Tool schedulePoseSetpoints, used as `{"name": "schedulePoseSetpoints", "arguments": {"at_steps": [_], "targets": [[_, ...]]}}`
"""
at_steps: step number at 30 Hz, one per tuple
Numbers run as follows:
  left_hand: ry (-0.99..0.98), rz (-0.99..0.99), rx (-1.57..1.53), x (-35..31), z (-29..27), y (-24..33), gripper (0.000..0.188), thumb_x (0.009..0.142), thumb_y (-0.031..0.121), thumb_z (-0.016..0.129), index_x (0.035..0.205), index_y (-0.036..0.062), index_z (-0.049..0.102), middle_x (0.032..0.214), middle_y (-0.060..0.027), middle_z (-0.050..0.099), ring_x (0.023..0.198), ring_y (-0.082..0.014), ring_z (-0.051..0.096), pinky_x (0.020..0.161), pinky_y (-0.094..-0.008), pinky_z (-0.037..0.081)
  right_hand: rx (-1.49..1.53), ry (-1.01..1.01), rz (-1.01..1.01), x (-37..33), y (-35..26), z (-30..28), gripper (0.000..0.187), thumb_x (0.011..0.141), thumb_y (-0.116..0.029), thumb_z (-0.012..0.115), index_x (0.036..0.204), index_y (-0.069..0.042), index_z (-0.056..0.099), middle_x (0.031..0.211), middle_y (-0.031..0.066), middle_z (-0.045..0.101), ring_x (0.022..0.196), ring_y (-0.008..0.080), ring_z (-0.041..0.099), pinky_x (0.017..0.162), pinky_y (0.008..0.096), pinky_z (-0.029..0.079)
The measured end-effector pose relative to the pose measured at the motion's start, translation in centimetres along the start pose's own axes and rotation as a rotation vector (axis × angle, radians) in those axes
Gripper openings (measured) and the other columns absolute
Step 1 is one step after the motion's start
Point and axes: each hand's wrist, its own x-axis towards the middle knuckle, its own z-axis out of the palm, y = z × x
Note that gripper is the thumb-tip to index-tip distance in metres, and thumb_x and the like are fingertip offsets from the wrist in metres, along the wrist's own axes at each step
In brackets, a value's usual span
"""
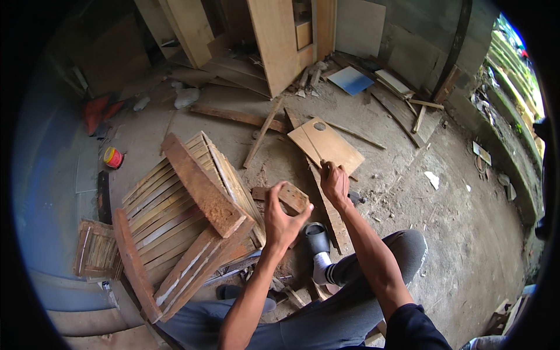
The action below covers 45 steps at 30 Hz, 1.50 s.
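Observation:
A small brown wooden block (291,197) is gripped in my left hand (280,224), thumb on one side and fingers on the other. My right hand (335,184) is closed round a thin, straight rod-like tool (317,150), its tip pointing away from me; the grip end is hidden in my fist. Beneath the tool lies a light plywood board (344,153) with a dark round spot near its far corner. To the left of my left hand leans a slatted wooden frame (166,224) with a thick rough beam (201,186) across its top.
A long plank (326,204) runs beside my shoe (317,236). Loose wood strips (263,133) and a blue-topped panel (351,80) lie farther off. A red and yellow tin (113,157) stands at left. Tall wooden panels (271,46) lean at the back.

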Motion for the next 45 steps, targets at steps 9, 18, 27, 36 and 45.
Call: {"name": "schedulePoseSetpoints", "arguments": {"at_steps": [9,18,27,36,45], "targets": [[-0.253,0.065,-0.089,-1.4,-1.8,1.5,0.077,0.068,0.004,0.068,0.140,0.0088,0.041,0.130,-0.0173,0.049,0.125,-0.0334,0.047,0.106,-0.0407,0.037,0.169,-0.665,0.061,2.9,-3.7,-4.0,0.035,0.086,-0.011,0.053,0.120,-0.005,0.059,0.100,0.0213,0.069,0.093,0.0378,0.066,0.080,0.0435,0.053],[-0.069,0.032,-0.085,-2.0,-0.6,-0.2,0.073,0.074,0.000,0.062,0.142,0.0043,0.035,0.142,-0.0192,0.040,0.133,-0.0340,0.039,0.112,-0.0423,0.031,0.341,-0.718,-0.311,-1.2,-7.3,-10.8,0.060,0.076,-0.021,0.078,0.125,0.000,0.052,0.116,0.0221,0.060,0.107,0.0391,0.058,0.090,0.0421,0.049],[0.201,-0.168,-0.242,0.6,0.7,0.5,0.091,0.083,0.054,0.070,0.136,-0.0090,0.032,0.124,-0.0292,0.049,0.115,-0.0372,0.053,0.096,-0.0446,0.045,0.357,-0.428,-0.356,-2.0,-10.6,-11.4,0.054,0.076,-0.018,0.075,0.122,0.002,0.056,0.114,0.0209,0.064,0.107,0.0361,0.059,0.092,0.0412,0.050],[0.125,0.126,-0.784,7.0,-4.7,7.8,0.059,0.101,0.048,0.036,0.124,-0.0048,0.052,0.113,-0.0128,0.060,0.106,-0.0197,0.057,0.094,-0.0340,0.043,0.578,-0.760,-0.196,-0.1,-12.8,-13.8,0.102,0.072,-0.054,0.078,0.140,0.003,0.029,0.126,0.0343,0.049,0.119,0.0428,0.052,0.099,0.0466,0.043],[-0.050,-0.080,-1.194,9.1,-7.3,9.9,0.078,0.094,0.068,0.028,0.119,-0.0006,0.054,0.100,-0.0168,0.064,0.084,-0.0254,0.064,0.075,-0.0365,0.053,0.618,-0.463,-0.155,-2.3,-16.2,-15.2,0.083,0.069,-0.036,0.079,0.128,0.005,0.038,0.100,0.0293,0.064,0.092,0.0420,0.066,0.081,0.0440,0.053]]}}
